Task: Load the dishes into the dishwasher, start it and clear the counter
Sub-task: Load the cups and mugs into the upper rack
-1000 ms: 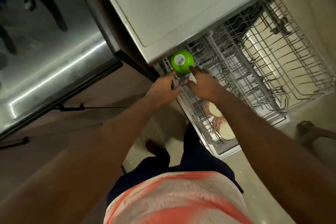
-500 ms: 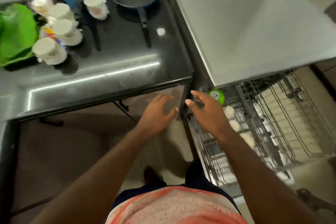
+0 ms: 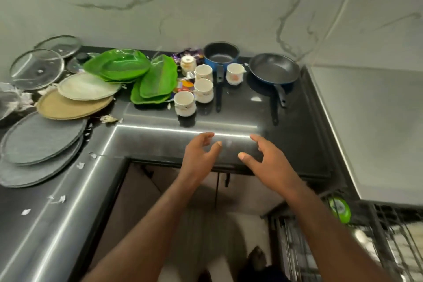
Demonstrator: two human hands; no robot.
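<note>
My left hand (image 3: 198, 155) and my right hand (image 3: 265, 158) hover empty over the front edge of the dark counter (image 3: 229, 126), fingers loosely spread. Several white cups (image 3: 184, 102) stand just beyond them. Behind are a blue saucepan (image 3: 220, 56) and a dark frying pan (image 3: 273, 68). Green leaf-shaped plates (image 3: 137, 75) and round plates (image 3: 75, 96) lie to the left. A green bowl (image 3: 340, 209) sits in the dishwasher rack (image 3: 389, 236) at lower right.
Glass lids (image 3: 37, 68) lean at the far left by the wall. Grey round trays (image 3: 41, 142) lie on the left counter among food scraps. Snack wrappers (image 3: 187, 55) sit behind the cups. A steel countertop (image 3: 377, 133) covers the dishwasher on the right.
My view has swung up from the dishwasher rack to the counter. Both hands have left the green bowl in the rack and risen over the counter's front edge, empty.
</note>
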